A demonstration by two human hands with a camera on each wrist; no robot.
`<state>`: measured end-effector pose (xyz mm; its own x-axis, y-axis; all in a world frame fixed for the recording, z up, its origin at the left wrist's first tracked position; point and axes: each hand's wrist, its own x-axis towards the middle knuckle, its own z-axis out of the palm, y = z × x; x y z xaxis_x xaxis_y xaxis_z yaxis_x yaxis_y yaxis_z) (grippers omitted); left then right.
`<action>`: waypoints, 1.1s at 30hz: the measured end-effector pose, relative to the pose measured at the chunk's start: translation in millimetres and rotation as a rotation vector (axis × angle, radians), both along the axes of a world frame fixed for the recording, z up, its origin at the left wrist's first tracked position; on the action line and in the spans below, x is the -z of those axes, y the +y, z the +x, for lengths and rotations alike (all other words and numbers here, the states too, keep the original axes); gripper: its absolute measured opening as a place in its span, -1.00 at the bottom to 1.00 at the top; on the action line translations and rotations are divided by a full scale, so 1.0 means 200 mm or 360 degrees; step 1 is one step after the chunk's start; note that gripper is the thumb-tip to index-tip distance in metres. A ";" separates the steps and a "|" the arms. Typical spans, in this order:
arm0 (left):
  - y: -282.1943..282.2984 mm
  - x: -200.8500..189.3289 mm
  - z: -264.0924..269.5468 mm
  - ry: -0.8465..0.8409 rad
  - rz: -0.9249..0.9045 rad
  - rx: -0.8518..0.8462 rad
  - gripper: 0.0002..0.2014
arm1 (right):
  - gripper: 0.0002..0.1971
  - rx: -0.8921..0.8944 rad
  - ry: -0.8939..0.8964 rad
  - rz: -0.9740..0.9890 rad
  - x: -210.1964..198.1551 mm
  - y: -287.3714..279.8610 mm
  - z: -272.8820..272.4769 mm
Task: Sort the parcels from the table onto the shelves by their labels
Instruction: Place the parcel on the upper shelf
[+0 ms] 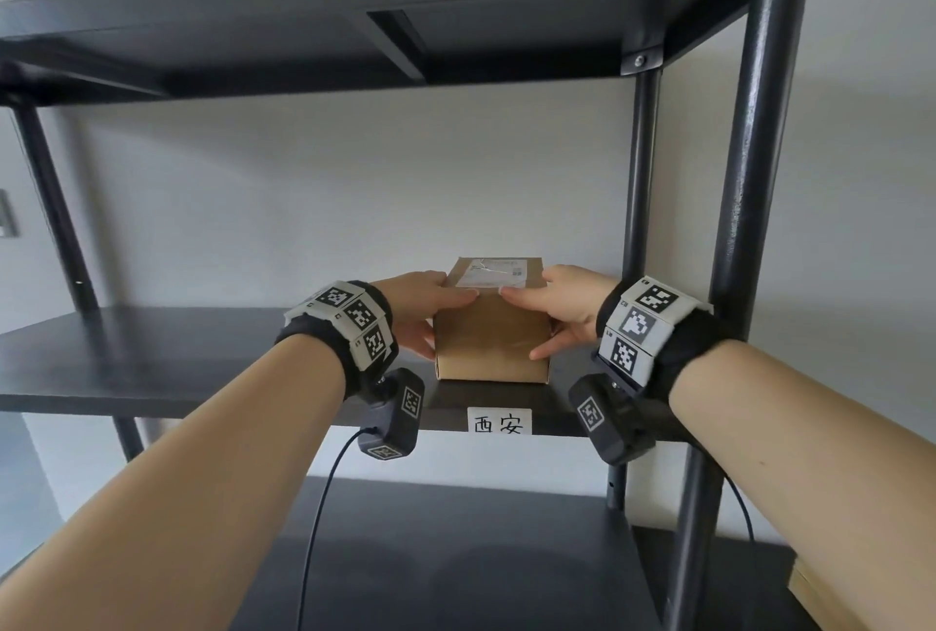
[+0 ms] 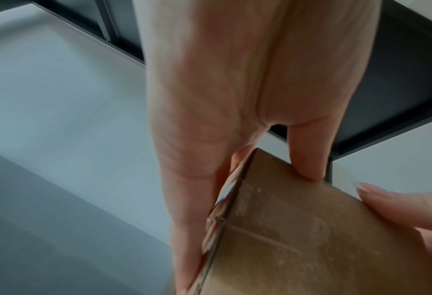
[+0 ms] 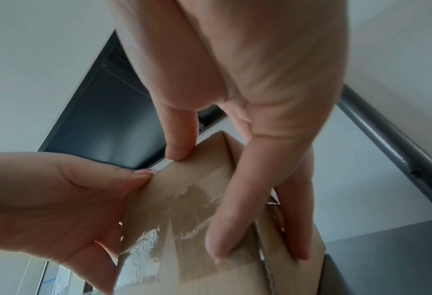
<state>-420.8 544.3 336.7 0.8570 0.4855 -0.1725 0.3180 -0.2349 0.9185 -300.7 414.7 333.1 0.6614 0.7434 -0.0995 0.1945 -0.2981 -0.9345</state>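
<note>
- Parcel [image 1: 492,326], head view: a brown box resting on the shelf [image 1: 152,367] above the "西安" tag [image 1: 499,421], left hand [image 1: 420,311] and right hand [image 1: 567,311] clasping its sides.
- Left wrist view: fingers [image 2: 192,219] flat along the side, thumb on top.
- Right wrist view: fingers [image 3: 235,219] curl round the taped corner; judged risk: near the shelf's front edge, it could tip off on release.

Dark metal rack against a plain pale wall.

The rack [image 1: 759,184] has round black posts and flat dark boards; the top board [image 1: 385,17] shows a cross brace and a screwed corner bracket underneath. Behind it the wall [image 1: 329,194] is bare and light grey, evenly lit with soft daylight and faint shadows beside the posts. A small grey plate [image 1: 6,215] sits on the wall at far left. Pale floor [image 1: 30,468] shows lower left.
</note>
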 end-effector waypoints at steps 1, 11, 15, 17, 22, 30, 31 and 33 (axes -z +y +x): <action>0.00 0.00 0.00 -0.0002 0.0002 -0.0002 -0.56 | -0.33 0.0007 0.0002 0.0001 0.00 0.00 0.00; 0.01 0.00 0.02 0.0018 0.0046 -0.0019 -0.54 | -0.38 0.0024 0.0008 0.0002 -0.01 -0.01 -0.01; 0.01 0.01 0.02 0.0042 0.0086 -0.0026 -0.52 | -0.36 0.0040 -0.0005 -0.0032 -0.01 -0.01 -0.03; 0.01 0.01 0.01 0.0066 0.0120 -0.0051 -0.46 | -0.32 0.0070 -0.0024 -0.0068 -0.01 -0.02 -0.05; -0.03 0.01 0.00 -0.0016 0.0539 -0.0243 -0.23 | -0.21 0.0170 -0.0005 -0.0001 -0.03 -0.10 -0.09; -0.37 -0.01 -0.10 -0.0602 0.1278 -0.0555 -0.64 | -0.59 0.0270 -0.0134 0.0243 -0.01 -0.38 -0.15; -0.45 -0.01 -0.11 -0.0654 0.1249 -0.0539 -0.70 | -0.67 0.0253 -0.0113 0.0269 -0.01 -0.46 -0.16; -0.61 0.02 -0.09 -0.0691 0.1105 -0.0460 -0.79 | -0.80 0.0223 -0.0081 0.0301 0.00 -0.62 -0.16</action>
